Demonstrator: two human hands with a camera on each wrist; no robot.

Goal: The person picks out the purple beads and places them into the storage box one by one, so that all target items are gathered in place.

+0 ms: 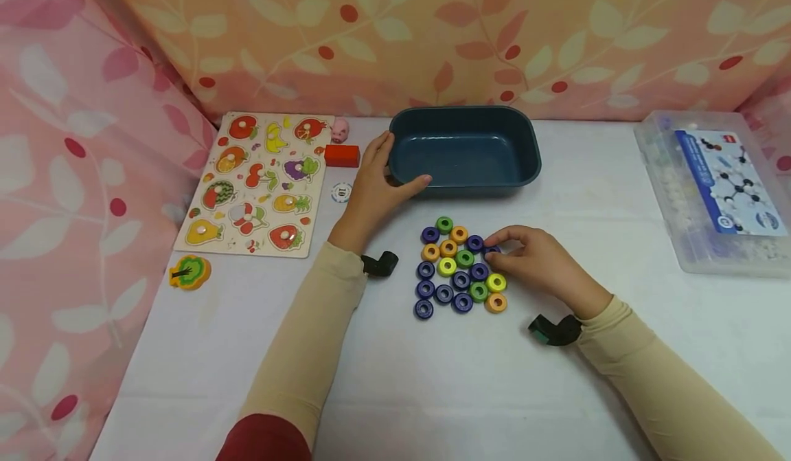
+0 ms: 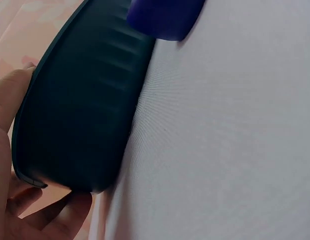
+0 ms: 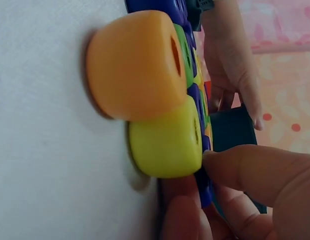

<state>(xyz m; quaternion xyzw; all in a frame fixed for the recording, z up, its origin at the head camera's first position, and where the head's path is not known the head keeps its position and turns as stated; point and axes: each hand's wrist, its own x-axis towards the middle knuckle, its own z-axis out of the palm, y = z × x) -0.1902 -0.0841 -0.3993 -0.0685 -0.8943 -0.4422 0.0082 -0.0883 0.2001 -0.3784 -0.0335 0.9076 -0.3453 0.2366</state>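
Note:
A dark teal plastic tub (image 1: 465, 162) stands at the back of the table with nothing in it. My left hand (image 1: 378, 189) grips its left end, thumb over the front rim and fingers round the corner. In front of the tub, ring beads in purple, green, orange and yellow lie in a flat cluster, holes up. At the cluster's right side my right hand (image 1: 544, 265) pinches a purple ring bead (image 1: 491, 249) between thumb and fingers. In the right wrist view, a yellow bead (image 3: 165, 142) and an orange bead (image 3: 135, 65) stand close by, partly hiding the purple one.
On the left lie a fruit peg puzzle board (image 1: 253, 186), a red block (image 1: 342, 156), a pink pig figure (image 1: 340, 130), a round token marked 10 (image 1: 341, 192) and a tree-shaped piece (image 1: 190, 273). A clear plastic case (image 1: 698, 241) sits at the right. Floral cloth hangs behind.

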